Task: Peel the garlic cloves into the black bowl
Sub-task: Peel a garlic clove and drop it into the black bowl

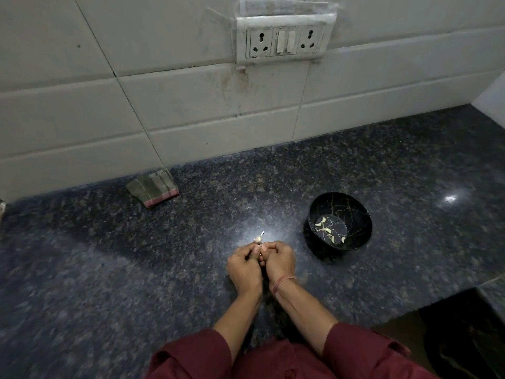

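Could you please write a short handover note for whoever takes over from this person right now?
Left hand: grips the garlic just above the counter.
Right hand: fingers curled, pinching the same garlic.
Bowl: on the counter, right of the hands, with several peeled cloves in it.
Done: those cloves.
Left: finish peeling the held garlic and drop it into the bowl. No other garlic shows on the counter.

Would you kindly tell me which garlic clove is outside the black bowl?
The pale garlic clove held at the fingertips of the left hand and right hand; the other cloves lie inside the round black bowl.
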